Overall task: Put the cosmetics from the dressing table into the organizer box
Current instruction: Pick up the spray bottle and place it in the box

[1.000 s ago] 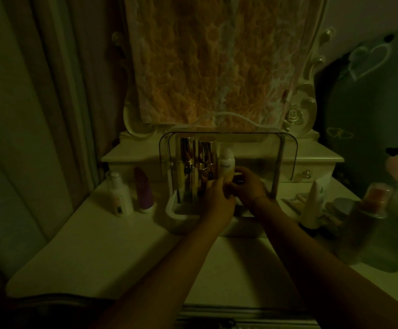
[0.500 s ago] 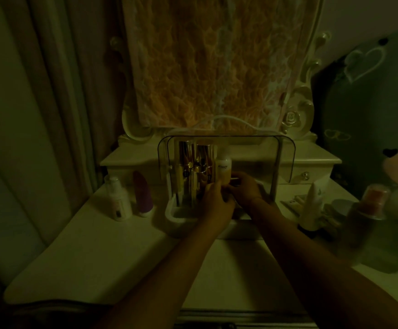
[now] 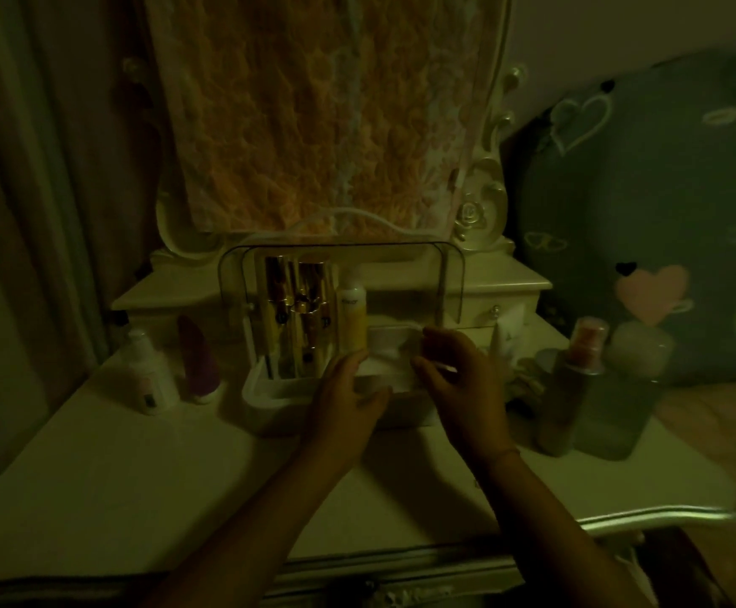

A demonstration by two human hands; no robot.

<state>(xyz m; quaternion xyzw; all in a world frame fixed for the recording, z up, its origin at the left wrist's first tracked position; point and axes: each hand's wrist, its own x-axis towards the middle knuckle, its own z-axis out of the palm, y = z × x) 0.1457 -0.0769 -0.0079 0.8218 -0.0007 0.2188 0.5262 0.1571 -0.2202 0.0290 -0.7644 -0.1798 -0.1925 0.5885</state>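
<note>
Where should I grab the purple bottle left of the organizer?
Probably grip the purple bottle around its wider lower body, coming from the front: it stands upright, narrows toward the top, and has the white bottle and organizer close on either side.

Hands, left and right, now apart

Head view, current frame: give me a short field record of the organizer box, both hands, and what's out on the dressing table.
organizer box: white, clear lid raised
inside: gold tubes and white-and-yellow bottle, upright, left part
left hand: at the box's front, fingers relaxed, empty
right hand: beside it, fingers curled; any hold unclear
left of box: white bottle, purple item
right of box: spray bottle, frosted bottle
</note>
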